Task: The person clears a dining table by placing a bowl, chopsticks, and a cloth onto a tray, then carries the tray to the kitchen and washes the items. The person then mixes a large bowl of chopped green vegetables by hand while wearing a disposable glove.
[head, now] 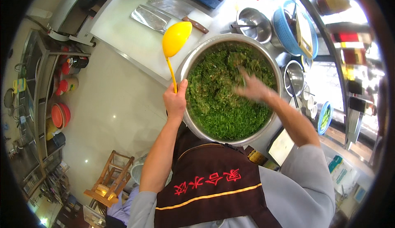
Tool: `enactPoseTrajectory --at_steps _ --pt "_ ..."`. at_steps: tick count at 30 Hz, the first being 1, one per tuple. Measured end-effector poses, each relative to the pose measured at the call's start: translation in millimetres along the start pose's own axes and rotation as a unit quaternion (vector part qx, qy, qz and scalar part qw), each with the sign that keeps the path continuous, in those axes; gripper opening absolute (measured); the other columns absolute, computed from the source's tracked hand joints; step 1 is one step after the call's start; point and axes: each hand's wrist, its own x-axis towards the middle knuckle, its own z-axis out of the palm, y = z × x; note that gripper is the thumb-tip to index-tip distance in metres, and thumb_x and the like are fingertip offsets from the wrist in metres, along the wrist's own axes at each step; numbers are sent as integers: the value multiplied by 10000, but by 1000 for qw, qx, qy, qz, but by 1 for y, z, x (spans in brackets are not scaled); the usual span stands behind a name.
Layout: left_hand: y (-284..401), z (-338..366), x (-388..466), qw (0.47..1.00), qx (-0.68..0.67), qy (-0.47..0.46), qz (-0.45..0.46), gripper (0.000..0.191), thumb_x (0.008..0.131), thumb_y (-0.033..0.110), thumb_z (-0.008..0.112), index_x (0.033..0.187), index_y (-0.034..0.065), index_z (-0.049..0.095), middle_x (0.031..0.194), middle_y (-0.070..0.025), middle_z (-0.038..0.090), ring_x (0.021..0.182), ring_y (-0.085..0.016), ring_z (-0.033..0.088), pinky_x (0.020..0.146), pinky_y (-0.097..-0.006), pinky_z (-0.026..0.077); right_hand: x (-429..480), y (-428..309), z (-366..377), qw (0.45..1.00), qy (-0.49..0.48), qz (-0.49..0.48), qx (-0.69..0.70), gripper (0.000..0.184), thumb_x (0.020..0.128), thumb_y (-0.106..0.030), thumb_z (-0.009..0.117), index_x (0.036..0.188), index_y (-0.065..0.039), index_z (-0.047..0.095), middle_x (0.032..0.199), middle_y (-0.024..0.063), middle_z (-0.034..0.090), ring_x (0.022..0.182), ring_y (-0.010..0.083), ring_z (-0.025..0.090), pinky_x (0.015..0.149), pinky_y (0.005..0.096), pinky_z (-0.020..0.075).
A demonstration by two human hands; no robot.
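A large round stainless steel bowl (182,73) stands in front of my body, close against the apron. Finely chopped green vegetables (234,123) fill much of it, with a browner, mixed patch towards the middle and top. My left hand (176,100) is at the bowl's left rim and grips the handle of a yellow plastic ladle (176,39), whose bowl points up and away from me. Over the vegetables, my right hand (254,87) is blurred, its fingers apart, with nothing seen in it; some fingertips may be hidden in the mix.
Beyond the bowl, a cleaver with a wooden handle (196,24) and a metal scraper (151,18) lie on a white cutting board (123,33). Steel bowls (265,27) and a blue plastic basket (279,27) stand at the upper right. A wooden stool (108,178) stands lower left.
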Motion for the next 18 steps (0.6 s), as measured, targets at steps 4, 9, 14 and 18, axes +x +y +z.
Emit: enactPoseTrajectory --at_steps 4,9,14,18 --pt "-1 4 2 1000 -4 7 -1 471 954 388 724 725 3 579 591 -17 470 588 -138 419 561 -361 381 -49 -17 70 995 7 -88 56 1320 796 -608 774 1628 -215 -172 1532 449 231 1428 582 298 1222 548 311" --pt "-1 4 6 999 37 -9 19 470 961 417 710 787 -15 643 602 -55 530 588 -167 467 576 -378 410 12 -66 121 968 -28 -215 -124 1040 818 -335 830 1644 -343 199 1245 244 612 966 345 659 810 477 603" --pt "-5 0 10 998 52 2 46 483 963 431 710 791 -13 631 599 -48 496 587 -167 456 571 -378 406 97 -53 61 955 8 -151 -255 514 886 -275 759 1374 -194 620 1093 177 678 936 228 676 768 422 597" --pt "-10 0 1 999 -9 32 32 489 961 430 721 779 -14 630 605 -10 503 594 -137 458 564 -354 397 57 -14 5 949 176 -103 -242 633 888 -428 737 1432 -159 555 1341 269 552 849 249 687 611 315 580"
